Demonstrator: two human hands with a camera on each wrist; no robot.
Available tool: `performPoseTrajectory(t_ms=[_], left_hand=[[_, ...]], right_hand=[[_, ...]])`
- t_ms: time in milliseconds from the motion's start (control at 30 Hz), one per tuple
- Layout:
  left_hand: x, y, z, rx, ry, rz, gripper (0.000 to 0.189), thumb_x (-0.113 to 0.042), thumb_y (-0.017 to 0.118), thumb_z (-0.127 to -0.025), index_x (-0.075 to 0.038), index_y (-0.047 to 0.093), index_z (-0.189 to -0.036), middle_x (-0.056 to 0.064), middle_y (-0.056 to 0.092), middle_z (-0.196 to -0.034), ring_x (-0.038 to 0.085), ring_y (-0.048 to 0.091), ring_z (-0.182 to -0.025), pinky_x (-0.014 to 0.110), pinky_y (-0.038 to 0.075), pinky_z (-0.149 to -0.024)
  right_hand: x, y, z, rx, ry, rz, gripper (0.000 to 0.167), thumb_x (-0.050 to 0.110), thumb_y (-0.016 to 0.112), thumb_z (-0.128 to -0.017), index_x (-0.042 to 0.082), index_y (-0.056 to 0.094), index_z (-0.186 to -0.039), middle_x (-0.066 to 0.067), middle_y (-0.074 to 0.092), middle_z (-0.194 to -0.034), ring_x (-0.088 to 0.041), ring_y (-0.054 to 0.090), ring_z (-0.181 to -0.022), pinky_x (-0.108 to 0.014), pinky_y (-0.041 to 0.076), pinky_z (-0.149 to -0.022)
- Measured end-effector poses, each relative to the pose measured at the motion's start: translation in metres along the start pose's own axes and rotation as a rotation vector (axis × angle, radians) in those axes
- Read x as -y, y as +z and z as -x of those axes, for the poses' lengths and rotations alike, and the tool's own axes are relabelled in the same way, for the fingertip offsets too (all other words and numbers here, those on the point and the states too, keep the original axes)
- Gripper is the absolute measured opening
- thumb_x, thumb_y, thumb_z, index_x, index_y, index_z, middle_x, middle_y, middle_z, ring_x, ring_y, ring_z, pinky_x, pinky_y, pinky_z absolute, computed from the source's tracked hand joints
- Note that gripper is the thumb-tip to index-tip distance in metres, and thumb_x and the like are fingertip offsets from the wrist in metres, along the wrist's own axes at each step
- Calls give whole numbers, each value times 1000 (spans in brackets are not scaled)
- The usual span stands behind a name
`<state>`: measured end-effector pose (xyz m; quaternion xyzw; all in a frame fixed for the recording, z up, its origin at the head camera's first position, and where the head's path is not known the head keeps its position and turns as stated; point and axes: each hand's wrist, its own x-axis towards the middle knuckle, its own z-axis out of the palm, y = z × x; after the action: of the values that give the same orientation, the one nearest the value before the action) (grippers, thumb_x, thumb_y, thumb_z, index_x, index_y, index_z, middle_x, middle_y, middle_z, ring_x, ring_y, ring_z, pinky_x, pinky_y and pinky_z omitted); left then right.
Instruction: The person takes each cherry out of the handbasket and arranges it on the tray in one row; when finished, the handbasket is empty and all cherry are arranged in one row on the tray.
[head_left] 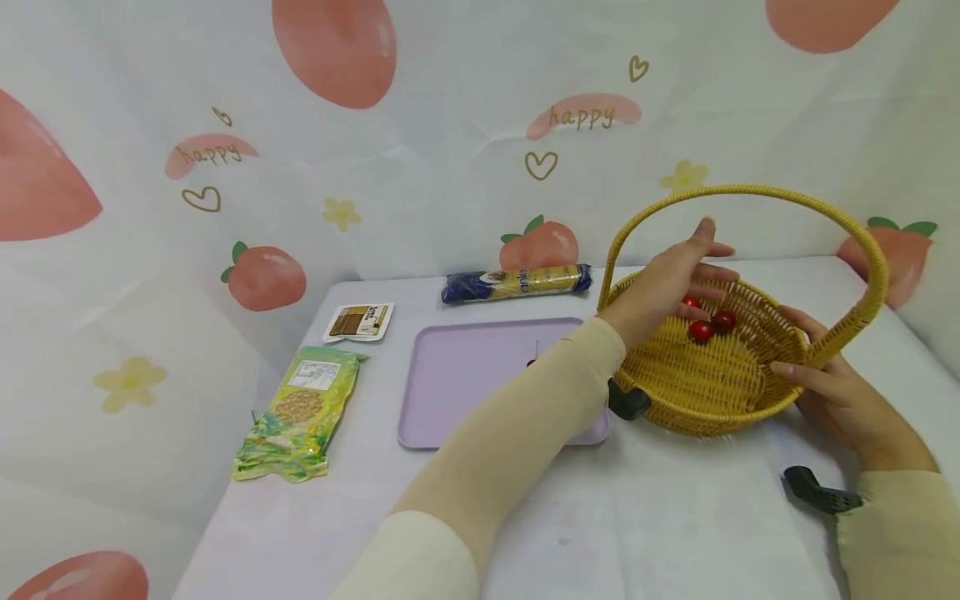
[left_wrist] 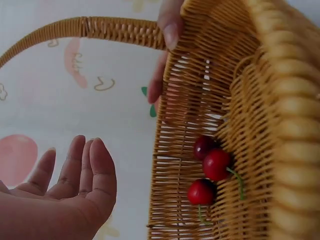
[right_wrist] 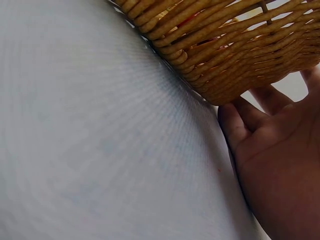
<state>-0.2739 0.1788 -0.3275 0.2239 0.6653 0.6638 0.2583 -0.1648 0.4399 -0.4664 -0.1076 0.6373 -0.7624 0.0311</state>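
Note:
My left hand (head_left: pixel 663 283) is over the near-left rim of the yellow wicker basket (head_left: pixel 690 375), under its tall handle. Its fingers are extended and, in the left wrist view, the left hand (left_wrist: pixel 75 200) holds nothing. Inside the basket lie three red cherries (head_left: pixel 701 332), two with green stems showing in the left wrist view. At the basket's right side, my right hand (head_left: pixel 847 400) grips the wall beside the handle's base, thumb over the rim. In the right wrist view its fingers (right_wrist: pixel 235 122) are at the basket's underside.
A lilac tray (head_left: pixel 442 392) lies left of the basket, partly behind the left arm; a cherry (head_left: pixel 532 362) on it is mostly hidden. Behind the tray is a blue-and-yellow packet (head_left: pixel 517 283). Further left lie a green-yellow bag (head_left: pixel 300 408) and a small white-brown sachet (head_left: pixel 360 322).

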Motion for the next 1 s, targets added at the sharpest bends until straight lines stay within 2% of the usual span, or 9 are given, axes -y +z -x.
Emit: performPoseTrajectory(t_ms=[67, 200, 367, 400, 533, 700, 833, 1000], left_hand=[[2, -2, -6, -14, 10, 24, 69, -66, 28, -115, -18, 67, -145, -5, 77, -116, 16, 71, -104, 38, 59, -81], [6, -5, -20, -49, 49, 52, 69, -65, 29, -115, -17, 66, -146, -5, 76, -115, 19, 71, -106, 38, 59, -81], [18, 2, -37, -102, 68, 32, 65, -62, 31, -116, -15, 67, -144, -5, 76, -114, 17, 70, -102, 40, 58, -82], [20, 4, -40, -109, 67, 24, 65, -61, 31, -117, -15, 67, -144, -5, 76, -113, 17, 70, -101, 40, 58, -82], [29, 9, -46, -126, 49, -10, 64, -60, 32, -117, -15, 70, -142, -6, 76, -112, 16, 70, -101, 40, 58, -82], [36, 10, -52, -158, 28, -37, 63, -60, 34, -117, -15, 71, -140, -6, 75, -110, 16, 70, -99, 42, 58, -83], [40, 9, -54, -156, 21, -75, 63, -61, 34, -116, -16, 72, -137, -8, 74, -109, 15, 70, -97, 42, 57, -82], [44, 7, -55, -101, -23, -148, 60, -61, 35, -116, -18, 75, -132, -10, 73, -109, 14, 68, -99, 43, 55, -82]], right_hand=[[0, 2, -4, 8, -6, 9, 77, -5, 43, -110, 31, 18, -173, 2, 36, -162, -8, 51, -136, -20, 45, -97], [0, 4, -7, -5, 4, 19, 77, -5, 45, -110, 32, 18, -173, 1, 34, -163, -8, 48, -137, -20, 43, -102], [2, 1, -7, 0, -8, -14, 78, -9, 43, -109, 30, 20, -172, 2, 35, -163, -8, 52, -135, -21, 47, -101], [1, 0, -7, 8, -21, -32, 78, -11, 43, -108, 29, 21, -172, 2, 38, -161, -8, 55, -133, -20, 51, -95], [-2, -3, -5, 14, -43, -66, 77, -12, 42, -107, 28, 24, -171, 3, 42, -159, -9, 59, -130, -22, 53, -96], [-3, -5, -3, 1, -22, -39, 76, -10, 43, -108, 29, 23, -171, 2, 40, -158, -8, 57, -129, -20, 50, -94], [-3, -3, -3, -18, 15, -11, 76, -6, 44, -109, 31, 21, -171, 3, 37, -159, -9, 53, -131, -20, 47, -96], [-1, -1, -2, -35, 49, 28, 78, -2, 45, -110, 35, 18, -173, 4, 31, -163, -9, 43, -137, -22, 36, -106]])
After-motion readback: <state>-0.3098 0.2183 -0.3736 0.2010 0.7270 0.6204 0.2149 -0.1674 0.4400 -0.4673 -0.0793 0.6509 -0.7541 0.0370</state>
